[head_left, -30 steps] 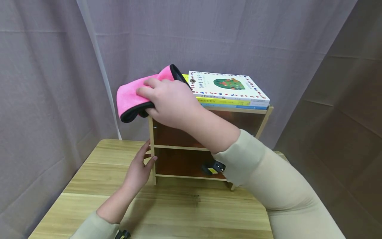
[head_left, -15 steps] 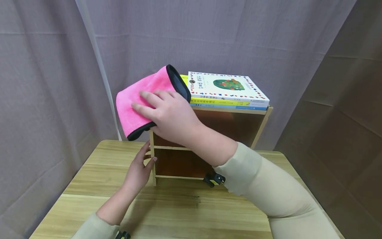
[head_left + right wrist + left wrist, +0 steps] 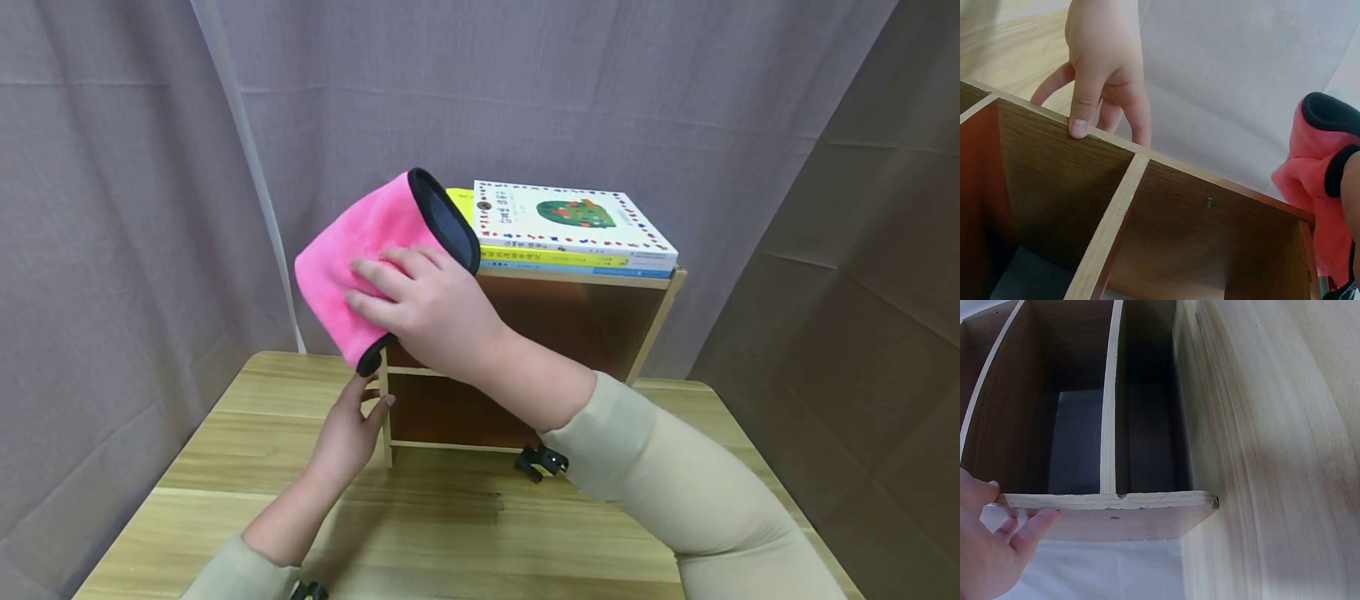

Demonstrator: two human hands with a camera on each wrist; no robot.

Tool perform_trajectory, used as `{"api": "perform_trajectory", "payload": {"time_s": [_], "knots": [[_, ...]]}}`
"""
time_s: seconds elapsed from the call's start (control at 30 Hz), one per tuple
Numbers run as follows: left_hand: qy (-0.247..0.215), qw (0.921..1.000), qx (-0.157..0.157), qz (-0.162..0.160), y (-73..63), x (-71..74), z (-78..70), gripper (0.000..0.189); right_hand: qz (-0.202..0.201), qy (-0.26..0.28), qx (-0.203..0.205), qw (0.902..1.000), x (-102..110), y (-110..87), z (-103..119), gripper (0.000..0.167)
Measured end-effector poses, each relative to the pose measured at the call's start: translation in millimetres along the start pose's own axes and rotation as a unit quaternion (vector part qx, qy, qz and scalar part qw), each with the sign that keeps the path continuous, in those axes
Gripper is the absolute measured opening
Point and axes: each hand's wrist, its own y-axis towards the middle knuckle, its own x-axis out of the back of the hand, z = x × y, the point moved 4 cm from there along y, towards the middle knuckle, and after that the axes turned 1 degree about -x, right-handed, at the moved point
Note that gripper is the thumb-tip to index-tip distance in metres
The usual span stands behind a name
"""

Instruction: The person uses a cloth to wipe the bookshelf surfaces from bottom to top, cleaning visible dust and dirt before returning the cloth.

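Note:
A pink cleaning cloth with black trim hangs folded at the upper left corner of a small wooden shelf. My right hand holds the cloth there, fingers spread over its face and thumb hidden. In the right wrist view the cloth bunches outside the shelf's side panel, with only a bit of that hand at the frame's edge. Lower down, my left hand grips the left side panel. Its thumb lies on the front edge, its other fingers along the outer face.
A stack of books, white over yellow and blue, lies on the shelf top, right beside the cloth. The shelf stands on a wooden table. Grey curtains hang close behind and at the sides.
My right hand has moved down with the cloth from the shelf's top corner along its left side, and the cloth has tilted and spread more. My left hand has stayed in place.

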Motion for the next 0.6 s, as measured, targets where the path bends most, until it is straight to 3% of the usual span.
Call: {"api": "perform_trajectory", "payload": {"time_s": [0.3, 0.6], "knots": [[-0.001, 1.0, -0.001, 0.007, 0.7, -0.2, -1.3, 0.06, -0.032, 0.009, 0.02, 0.9993, 3, -8.1, 2, 0.016], [0.012, 0.9997, -0.019, 0.005, 1.6, 0.3, -0.4, 0.051, -0.106, -0.001, 0.059, 0.9927, 9, -20.7, 10, 0.017]]}}
